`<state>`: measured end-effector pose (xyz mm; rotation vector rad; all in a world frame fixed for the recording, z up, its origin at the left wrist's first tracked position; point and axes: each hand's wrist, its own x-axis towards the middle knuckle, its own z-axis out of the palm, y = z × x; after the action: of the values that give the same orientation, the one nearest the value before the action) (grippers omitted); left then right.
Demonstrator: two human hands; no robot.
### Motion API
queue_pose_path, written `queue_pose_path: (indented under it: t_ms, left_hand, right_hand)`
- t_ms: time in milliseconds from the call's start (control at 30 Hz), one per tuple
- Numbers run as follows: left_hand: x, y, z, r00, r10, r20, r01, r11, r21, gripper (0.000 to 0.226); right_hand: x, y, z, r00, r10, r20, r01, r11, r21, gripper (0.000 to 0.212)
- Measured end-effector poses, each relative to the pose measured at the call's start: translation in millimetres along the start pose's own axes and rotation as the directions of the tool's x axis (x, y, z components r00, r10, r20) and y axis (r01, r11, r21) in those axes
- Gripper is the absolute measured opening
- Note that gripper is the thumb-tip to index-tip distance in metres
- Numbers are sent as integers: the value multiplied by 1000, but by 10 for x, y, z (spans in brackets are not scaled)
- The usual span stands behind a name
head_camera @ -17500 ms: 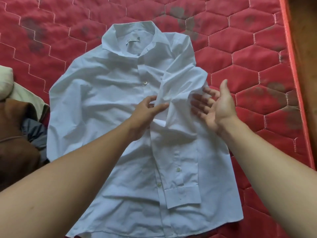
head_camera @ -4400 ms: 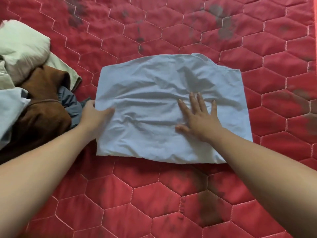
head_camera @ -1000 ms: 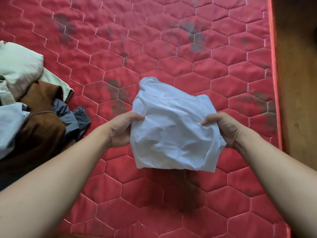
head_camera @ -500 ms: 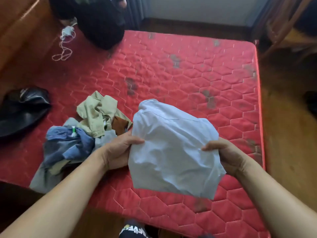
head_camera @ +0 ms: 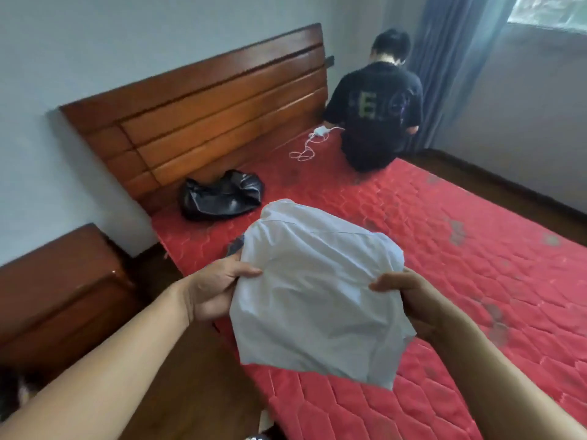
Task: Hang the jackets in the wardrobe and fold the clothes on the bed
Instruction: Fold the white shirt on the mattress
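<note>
Over the near corner of the bed (head_camera: 460,249), you hold a folded pale blue shirt (head_camera: 317,300) in the air between both hands, clear of the bed's red quilted top. Your left hand (head_camera: 212,290) grasps the shirt's left edge, thumb on top and fingers tucked underneath. Your right hand (head_camera: 413,301) grasps the right edge the same way.

With 2 hands under opposite sides, the bundle is carried like a tray, which is probably why its folds stay closed. Only the lower right corner droops. This fold looks finished, so the shirt seems to be on its way to a resting spot. The wide bare stretch of bed to your right would give it flat support. If 1 side dips, the layers could slide open.

A scrap of grey cloth (head_camera: 235,247) peeks out behind the shirt's upper left edge, and the rest of it is hidden. Farther up the bed, a crumpled black bag (head_camera: 222,198) lies close to the wooden headboard (head_camera: 206,115). A white cable (head_camera: 305,150) loops beside another person (head_camera: 378,122), who sits at the far corner with their back to you. A wooden nightstand (head_camera: 57,296) stands left of the bed.
</note>
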<state>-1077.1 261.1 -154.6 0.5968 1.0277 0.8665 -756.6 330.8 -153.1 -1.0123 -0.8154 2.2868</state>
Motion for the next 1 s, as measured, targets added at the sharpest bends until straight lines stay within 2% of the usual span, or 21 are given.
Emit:
queue_pose_path:
  t_ms: [167, 300, 333, 433, 467, 600, 733, 900, 1000]
  left_hand:
    - [-1100, 34, -749, 962, 145, -232, -174, 978, -112, 62]
    - [-1958, -65, -1412, 900, 214, -380, -298, 938, -178, 65]
    - [-2165, -93, -1584, 880, 222, -420, -320, 930, -179, 63]
    - [-2752, -175, -2132, 817, 233, -527, -380, 906, -187, 56]
    - [-2947, -200, -2321, 796, 238, -556, -402, 895, -193, 56]
    - [-3718, -269, -3002, 711, 213, -670, -467, 855, -224, 57]
    - [-4404, -224, -3543, 626, 172, -761, -505, 833, -227, 45]
    - [-5033, -167, -4038, 536, 137, -833, -548, 807, -220, 39]
    - [-5314, -142, -4367, 459, 112, -882, -568, 800, -193, 36]
  right_hand:
    - [652, 106, 1130, 988, 106, 110, -81, 974, -213, 62]
    - [1107, 378, 2179, 956, 221, 193, -142, 924, -355, 41]
    - [1225, 467, 2451, 947, 233, 222, -134, 913, -385, 41]
    - [1584, 785, 3265, 914, 286, 287, -116, 863, -492, 60]
    - [1692, 901, 3547, 896, 323, 304, -129, 846, -518, 59]
    - [2053, 1386, 4643, 824, 416, 385, -132, 801, -583, 59]
    - [2353, 1824, 5620, 753, 475, 456, -109, 773, -626, 58]
    - [2800, 2274, 6593, 681, 534, 501, -73, 730, -679, 58]
    - [3139, 2541, 7149, 626, 583, 519, -60, 699, -713, 50]
